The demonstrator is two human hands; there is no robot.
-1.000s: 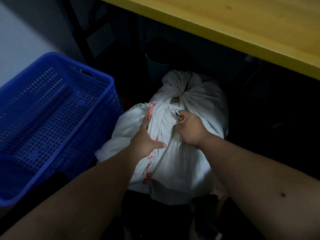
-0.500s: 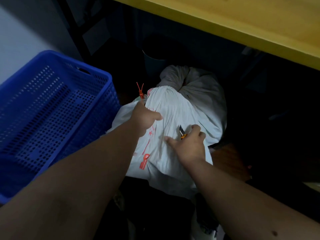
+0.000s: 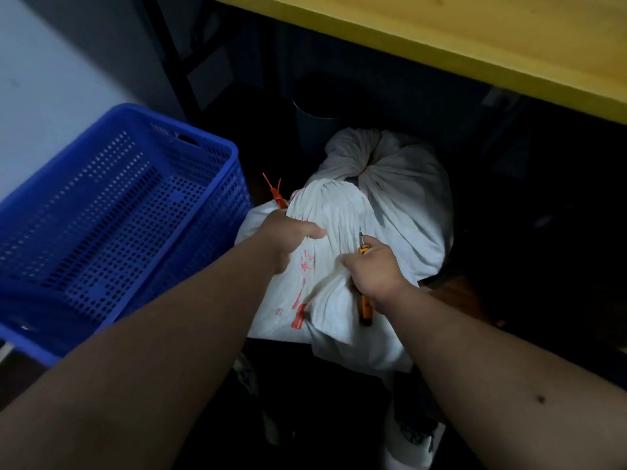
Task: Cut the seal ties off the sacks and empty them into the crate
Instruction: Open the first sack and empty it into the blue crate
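A white sack (image 3: 336,212) with red print lies on the floor in front of me. My left hand (image 3: 288,237) grips its gathered top, and a red seal tie (image 3: 275,193) sticks up just beyond that hand. My right hand (image 3: 373,269) pinches the sack's cloth lower down while holding orange-handled cutters (image 3: 364,307), blade tip pointing up. A second white sack (image 3: 400,184), bunched shut at its neck, sits right behind the first. The blue perforated crate (image 3: 112,212) stands to the left, tilted, with nothing visible in it.
A yellow tabletop (image 3: 475,39) overhangs the sacks at the top. A dark bin (image 3: 315,127) stands in shadow behind them. Dark cloth and a pale item (image 3: 410,442) lie on the floor near my legs. A pale wall (image 3: 51,79) is at the left.
The front sack's neck has come loose and spread. My left hand moved up to its top with the red tie showing; my right hand dropped lower onto the cloth, cutters still in it.
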